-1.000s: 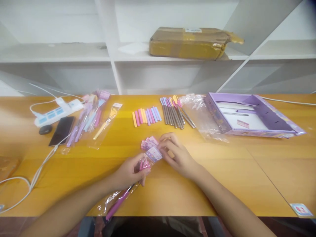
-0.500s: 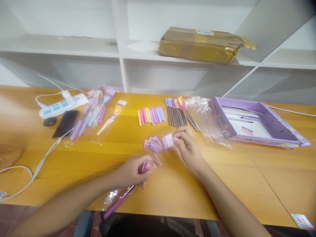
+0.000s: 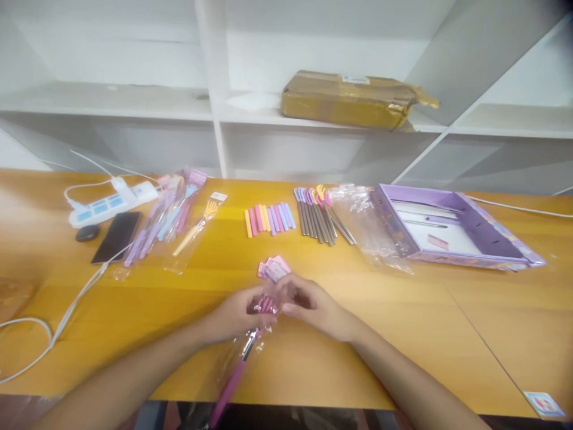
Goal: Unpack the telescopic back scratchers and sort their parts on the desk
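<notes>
My left hand is closed round the head end of a pink-handled stick in a clear plastic bag. The handle slants down past the table's front edge. My right hand meets the bag's top, its fingers pinched at the opening; whether a card is between them is hidden. Just beyond the hands lies a small pile of pink cards. Farther back are a row of coloured handles and a group of metal rods with coloured claw heads.
Bagged sticks, a phone, a mouse and a power strip lie left. Plastic bags and a purple box are right. A taped carton rests on the shelf.
My right hand has moved left and toward me, from beside the card pile to the bag. The card it held can no longer be made out. The pink stick now points more steeply down.
</notes>
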`<state>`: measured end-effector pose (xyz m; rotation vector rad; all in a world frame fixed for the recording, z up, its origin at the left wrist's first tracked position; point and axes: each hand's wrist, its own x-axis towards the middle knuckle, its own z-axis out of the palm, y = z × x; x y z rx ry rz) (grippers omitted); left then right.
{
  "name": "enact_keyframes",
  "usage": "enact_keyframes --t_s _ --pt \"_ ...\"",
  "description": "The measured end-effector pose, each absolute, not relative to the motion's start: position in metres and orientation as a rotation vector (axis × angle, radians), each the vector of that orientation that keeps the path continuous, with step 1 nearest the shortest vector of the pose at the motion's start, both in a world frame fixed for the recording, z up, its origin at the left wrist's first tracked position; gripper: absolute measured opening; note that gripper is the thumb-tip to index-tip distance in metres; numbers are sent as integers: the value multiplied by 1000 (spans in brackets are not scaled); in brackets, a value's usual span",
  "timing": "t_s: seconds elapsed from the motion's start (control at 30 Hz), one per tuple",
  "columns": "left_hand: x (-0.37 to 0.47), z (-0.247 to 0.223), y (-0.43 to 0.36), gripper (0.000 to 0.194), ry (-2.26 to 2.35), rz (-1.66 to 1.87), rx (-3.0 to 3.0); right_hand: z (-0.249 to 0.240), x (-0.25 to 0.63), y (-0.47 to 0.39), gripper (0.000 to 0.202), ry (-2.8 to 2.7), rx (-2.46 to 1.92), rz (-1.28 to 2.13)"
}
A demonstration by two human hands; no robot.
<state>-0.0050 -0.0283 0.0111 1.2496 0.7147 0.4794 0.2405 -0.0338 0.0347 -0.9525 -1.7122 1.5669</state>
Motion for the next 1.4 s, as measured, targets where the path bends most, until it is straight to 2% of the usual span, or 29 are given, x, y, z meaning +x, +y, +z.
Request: enact_keyframes --t_s 0.1,0.23,0.37,0.5,0.53,0.63,0.77,0.83,0.97,1.1,1.27,1.4 --pt "-6 13 -31 46 700 403 1200 28 232 -37 37 -1578 -1023 1504" --pt "-7 15 -35 46 610 255 1120 34 237 -30 35 -1228 -1055 1160" --pt "-8 11 -37 47 517 216 1100 80 255 -29 27 -1270 -1042 924" --pt "-10 10 -37 50 489 215 1159 143 268 -35 14 -1410 -908 366" --pt "-11 11 -37 50 485 224 1192 155 269 -35 12 -1461 -866 325" --pt "-12 13 -37 48 449 251 1317 168 263 -37 9 -1530 -817 481" --pt "-13 15 -36 49 468 306 1329 145 241 -37 18 -1626 -837 930" --pt "-14 16 -35 51 498 331 1318 133 235 -28 24 -1617 -897 1037" --pt "-15 19 -31 52 594 336 1285 136 269 27 31 -1193 -959 889" --pt "-16 14 -27 51 567 289 1152 143 356 109 32 -1156 -1015 730" --pt "-13 2 -26 52 493 291 1013 114 437 163 28 -1255 -1713 606" --pt "-10 -3 -27 53 452 301 875 98 449 163 15 -1258 -1854 463"
